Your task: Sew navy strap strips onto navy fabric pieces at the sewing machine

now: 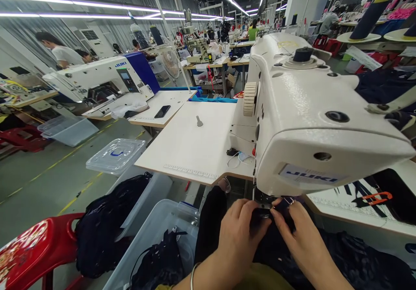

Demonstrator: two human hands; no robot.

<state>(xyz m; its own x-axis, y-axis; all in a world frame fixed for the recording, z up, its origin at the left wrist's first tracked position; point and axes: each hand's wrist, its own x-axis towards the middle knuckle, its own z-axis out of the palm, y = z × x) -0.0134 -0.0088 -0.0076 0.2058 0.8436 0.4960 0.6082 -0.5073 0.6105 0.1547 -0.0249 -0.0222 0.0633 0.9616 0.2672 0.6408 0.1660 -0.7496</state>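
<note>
Both my hands are close together under the head of a white sewing machine (pixel 305 112). My left hand (pixel 238 233) pinches a strip of dark fabric (pixel 260 216) between thumb and fingers. Close beside it, my right hand (pixel 297 225) grips another part of the dark fabric, where a small metal ring or slider (pixel 288 200) shows at the fingertips. The needle area is partly hidden behind my fingers and the machine head. More dark navy fabric (pixel 354 255) lies below my hands and to the right.
A white sewing table (pixel 182 147) extends left, with a small grey metal piece (pixel 199 121) on it. Plastic bins (pixel 156 220) with dark garments and a red stool (pixel 39 246) stand lower left. Orange-handled snips (pixel 377 198) and a black phone (pixel 396 194) lie right.
</note>
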